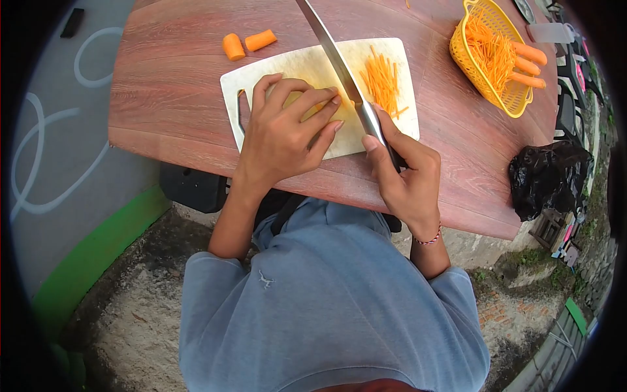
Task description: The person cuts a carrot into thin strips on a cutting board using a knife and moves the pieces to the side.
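Observation:
My right hand is wrapped round the dark handle of a large kitchen knife. The blade slants up and left across a white cutting board. My left hand is over the board's middle, its fingers stretched toward the blade and slightly apart. Whatever lies under its palm and fingers is hidden. Right of the blade, thin carrot strips form a small pile on the board. Two cut carrot pieces rest on the table behind the board's left end.
A yellow plastic basket at the right holds shredded carrot and several whole carrots. A black plastic bag sits at the right edge of the wooden table. Behind the basket is a pale translucent container.

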